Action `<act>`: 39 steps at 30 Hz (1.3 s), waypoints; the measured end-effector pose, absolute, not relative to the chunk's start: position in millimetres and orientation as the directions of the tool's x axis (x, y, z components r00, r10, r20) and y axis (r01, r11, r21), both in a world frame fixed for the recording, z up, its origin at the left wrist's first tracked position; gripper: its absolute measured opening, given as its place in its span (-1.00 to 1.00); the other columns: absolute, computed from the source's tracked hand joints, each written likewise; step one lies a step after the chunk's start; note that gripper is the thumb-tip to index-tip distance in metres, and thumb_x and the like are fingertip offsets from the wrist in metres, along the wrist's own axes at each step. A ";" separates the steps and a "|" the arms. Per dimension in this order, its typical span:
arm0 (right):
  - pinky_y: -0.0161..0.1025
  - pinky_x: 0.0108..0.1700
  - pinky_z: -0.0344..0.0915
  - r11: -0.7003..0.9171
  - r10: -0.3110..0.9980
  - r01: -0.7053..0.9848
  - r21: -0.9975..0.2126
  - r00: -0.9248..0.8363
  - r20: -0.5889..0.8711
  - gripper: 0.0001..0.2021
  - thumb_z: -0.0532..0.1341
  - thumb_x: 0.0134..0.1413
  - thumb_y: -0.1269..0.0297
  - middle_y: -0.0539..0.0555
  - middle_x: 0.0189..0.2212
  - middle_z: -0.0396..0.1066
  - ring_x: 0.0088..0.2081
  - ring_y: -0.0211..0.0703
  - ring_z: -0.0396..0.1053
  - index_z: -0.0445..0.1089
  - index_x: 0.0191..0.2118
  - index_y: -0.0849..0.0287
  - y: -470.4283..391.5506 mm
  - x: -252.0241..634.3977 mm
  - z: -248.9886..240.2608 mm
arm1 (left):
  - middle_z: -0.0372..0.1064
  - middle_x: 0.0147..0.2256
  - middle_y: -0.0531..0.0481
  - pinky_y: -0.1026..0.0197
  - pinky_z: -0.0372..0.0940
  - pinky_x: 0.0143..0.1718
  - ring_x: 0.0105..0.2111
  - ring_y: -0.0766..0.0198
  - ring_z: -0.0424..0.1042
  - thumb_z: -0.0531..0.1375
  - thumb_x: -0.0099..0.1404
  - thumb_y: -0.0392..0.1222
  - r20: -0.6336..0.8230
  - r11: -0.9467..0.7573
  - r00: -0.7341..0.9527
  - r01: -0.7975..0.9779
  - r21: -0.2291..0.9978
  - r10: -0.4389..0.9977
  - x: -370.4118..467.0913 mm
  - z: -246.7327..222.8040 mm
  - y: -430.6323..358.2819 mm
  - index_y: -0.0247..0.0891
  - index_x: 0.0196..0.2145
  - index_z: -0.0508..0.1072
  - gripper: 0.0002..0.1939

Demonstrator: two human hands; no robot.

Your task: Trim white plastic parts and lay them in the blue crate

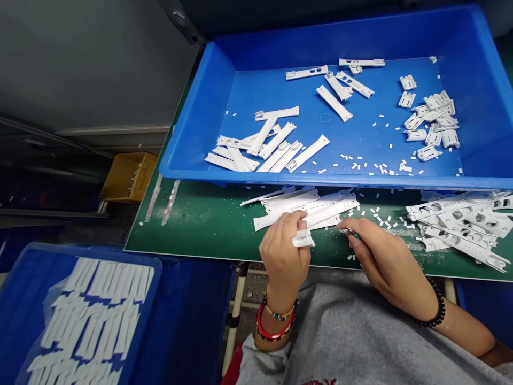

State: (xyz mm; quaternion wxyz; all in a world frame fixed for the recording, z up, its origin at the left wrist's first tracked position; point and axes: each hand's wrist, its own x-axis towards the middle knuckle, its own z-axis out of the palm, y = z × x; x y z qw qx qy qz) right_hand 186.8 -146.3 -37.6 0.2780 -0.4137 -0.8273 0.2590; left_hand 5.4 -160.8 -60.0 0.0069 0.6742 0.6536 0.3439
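Note:
My left hand (284, 251) is closed around a white plastic part (303, 239); its curved, hollow end sticks out past my fingers, and the rest is hidden in my grip. To its right, my right hand (385, 256) pinches a small thin tool (351, 232) with a dark tip and a bit of green, its kind mostly covered by my fingers. The tool's tip is apart from the held part. Just beyond my hands, a pile of long white plastic parts (276, 205) lies on the green tabletop (200, 227).
A big blue bin (320, 181) stands behind, holding long white parts, short white clips (435, 115) and tiny scraps. More long perforated parts (465, 230) are heaped at right. Lower left, a blue tray (154, 262) carries rows of white pieces. A yellow bin (116, 179) sits at left.

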 end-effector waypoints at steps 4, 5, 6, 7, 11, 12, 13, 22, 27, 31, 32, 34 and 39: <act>-0.35 -0.40 0.27 0.533 0.799 0.469 -0.704 -0.551 0.238 -0.83 -0.05 0.40 0.34 0.01 -0.34 0.46 -0.43 -0.26 0.41 0.24 -0.04 0.15 -147.8 183.3 -32.3 | 0.38 -0.49 0.10 0.31 0.15 -0.46 -0.57 0.38 0.29 -0.05 0.48 -0.23 0.280 -0.122 -0.089 0.749 0.652 0.956 12.2 -60.8 -172.2 -0.22 -0.32 0.36 -0.75; -0.35 -0.42 0.25 0.533 0.794 0.454 -0.714 -0.560 0.237 -0.84 -0.05 0.41 0.32 0.00 -0.37 0.44 -0.47 -0.27 0.38 0.24 -0.08 0.15 -148.2 182.1 -31.3 | 0.35 -0.50 0.11 0.31 0.14 -0.47 -0.58 0.38 0.27 -0.06 0.48 -0.22 0.239 -0.111 -0.078 0.721 0.684 0.968 12.9 -61.9 -174.2 -0.21 -0.34 0.34 -0.74; -0.35 -0.44 0.22 0.534 0.788 0.444 -0.720 -0.569 0.234 -0.83 -0.07 0.42 0.30 -0.02 -0.40 0.42 -0.50 -0.28 0.35 0.24 -0.12 0.14 -148.4 180.9 -30.7 | 0.33 -0.51 0.11 0.31 0.13 -0.47 -0.58 0.38 0.26 -0.07 0.48 -0.20 0.204 -0.101 -0.065 0.697 0.710 0.977 13.4 -63.0 -175.7 -0.21 -0.35 0.33 -0.73; -0.34 -0.46 0.20 0.535 0.783 0.439 -0.722 -0.579 0.227 -0.81 -0.08 0.42 0.29 -0.02 -0.42 0.40 -0.52 -0.28 0.33 0.24 -0.16 0.14 -148.6 179.7 -30.4 | 0.31 -0.52 0.12 0.31 0.12 -0.48 -0.58 0.38 0.25 -0.07 0.49 -0.18 0.180 -0.095 -0.055 0.680 0.727 0.982 13.8 -64.0 -176.9 -0.20 -0.36 0.32 -0.72; -0.34 -0.45 0.16 0.550 0.771 0.454 -0.701 -0.599 0.217 -0.75 -0.12 0.43 0.29 -0.02 -0.46 0.36 -0.50 -0.27 0.32 0.24 -0.23 0.15 -148.4 176.8 -31.2 | 0.22 -0.57 0.14 0.29 0.05 -0.51 -0.61 0.38 0.17 -0.06 0.49 -0.16 0.182 -0.116 -0.030 0.665 0.737 0.983 15.2 -65.7 -178.0 -0.20 -0.41 0.27 -0.70; -0.34 -0.46 0.15 0.557 0.770 0.460 -0.691 -0.598 0.222 -0.74 -0.13 0.44 0.29 -0.02 -0.47 0.36 -0.50 -0.28 0.31 0.25 -0.24 0.15 -148.1 176.5 -31.3 | 0.19 -0.58 0.15 0.29 0.03 -0.52 -0.62 0.38 0.14 -0.06 0.49 -0.16 0.188 -0.126 -0.020 0.670 0.731 0.982 15.7 -65.5 -177.6 -0.20 -0.42 0.26 -0.69; -0.34 -0.46 0.14 0.567 0.767 0.466 -0.679 -0.599 0.230 -0.73 -0.14 0.44 0.29 -0.02 -0.48 0.35 -0.51 -0.28 0.29 0.25 -0.24 0.16 -147.9 176.3 -31.3 | 0.18 -0.59 0.16 0.28 0.01 -0.53 -0.63 0.38 0.12 -0.06 0.49 -0.16 0.194 -0.137 -0.009 0.677 0.724 0.981 16.1 -65.4 -177.1 -0.20 -0.44 0.24 -0.68; -0.32 -0.46 0.08 0.574 0.812 0.616 -0.539 -0.513 0.278 -0.68 -0.08 0.46 0.22 0.00 -0.46 0.27 -0.48 -0.25 0.24 0.36 -0.22 0.17 -154.6 175.2 -29.3 | 0.09 -0.64 0.18 0.28 -0.01 -0.55 -0.65 0.39 0.09 -0.07 0.49 -0.20 0.273 -0.245 0.068 0.677 0.694 0.960 12.8 -65.8 -173.7 -0.19 -0.49 0.18 -0.66; -0.29 -0.38 0.12 0.556 0.831 0.647 -0.522 -0.443 0.337 -0.79 0.08 0.40 0.26 0.05 -0.40 0.34 -0.38 -0.21 0.29 0.44 -0.15 0.18 -153.6 174.7 -31.7 | 0.09 -0.63 0.18 0.28 0.00 -0.55 -0.67 0.39 0.06 -0.08 0.49 -0.17 0.235 -0.209 0.050 0.663 0.719 0.971 11.1 -63.3 -174.6 -0.20 -0.47 0.20 -0.66; -0.28 -0.36 0.14 0.505 0.858 0.715 -0.483 -0.355 0.371 -0.81 0.14 0.36 0.28 0.05 -0.39 0.36 -0.37 -0.22 0.31 0.47 -0.08 0.21 -146.7 180.9 -33.6 | 0.02 -0.64 0.19 0.29 0.00 -0.54 -0.67 0.41 0.07 -0.08 0.51 -0.15 0.226 -0.203 0.044 0.631 0.749 0.973 12.0 -62.0 -177.3 -0.20 -0.50 0.16 -0.63; -0.29 -0.35 0.16 0.496 0.865 0.706 -0.505 -0.354 0.356 -0.80 0.14 0.37 0.28 0.05 -0.38 0.37 -0.36 -0.22 0.32 0.46 -0.06 0.22 -145.9 182.7 -32.6 | 0.01 -0.64 0.19 0.30 0.00 -0.55 -0.67 0.42 0.06 -0.07 0.52 -0.15 0.229 -0.205 0.044 0.625 0.753 0.972 12.1 -62.0 -178.0 -0.20 -0.50 0.15 -0.62; -0.30 -0.35 0.18 0.502 0.864 0.631 -0.592 -0.399 0.308 -0.79 0.12 0.38 0.28 0.05 -0.38 0.37 -0.36 -0.24 0.33 0.45 -0.04 0.22 -146.6 185.1 -28.8 | 0.02 -0.63 0.20 0.30 -0.01 -0.55 -0.67 0.42 0.07 -0.06 0.52 -0.16 0.236 -0.213 0.045 0.621 0.755 0.971 12.1 -62.6 -179.0 -0.20 -0.49 0.15 -0.63; -0.31 -0.40 0.17 0.549 0.824 0.554 -0.626 -0.486 0.292 -0.77 0.08 0.40 0.26 0.00 -0.44 0.32 -0.42 -0.25 0.31 0.45 -0.06 0.19 -150.6 182.7 -27.1 | 0.09 -0.62 0.18 0.29 0.00 -0.54 -0.65 0.41 0.09 -0.06 0.51 -0.14 0.237 -0.212 0.047 0.632 0.745 0.970 11.0 -64.6 -180.1 -0.20 -0.47 0.20 -0.64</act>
